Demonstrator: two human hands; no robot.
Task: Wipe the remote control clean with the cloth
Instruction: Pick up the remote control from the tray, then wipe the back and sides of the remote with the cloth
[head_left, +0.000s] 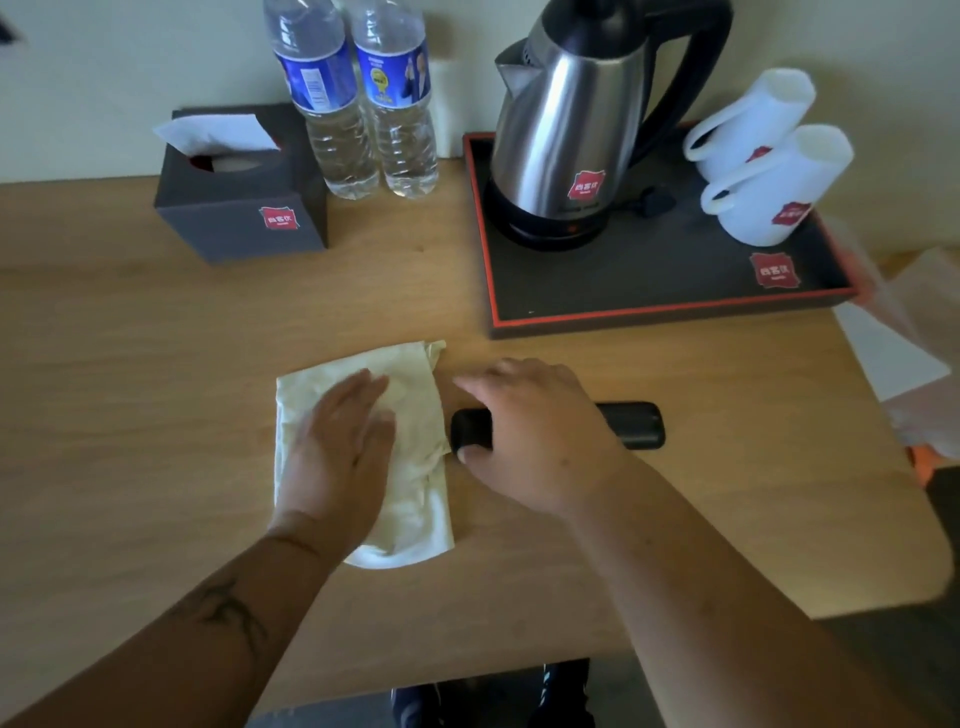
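While my tray (675, 312) carries kettle (566, 130) and two cups (769, 156), my left hand (337, 447) lies flat on the cloth (415, 395); my right hand (530, 431) grips the remote control (631, 423) on the wooden table (156, 364).

Both forearms are bare and sleeveless in view, the left forearm (218, 613) bearing a dark branching tattoo.

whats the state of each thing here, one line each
cloth: flat on the table, left hand resting open on it
remote control: lying on the table, right hand over its middle
kettle: upright on its base, lid shut
water bottles: upright
cups: upside down on tray
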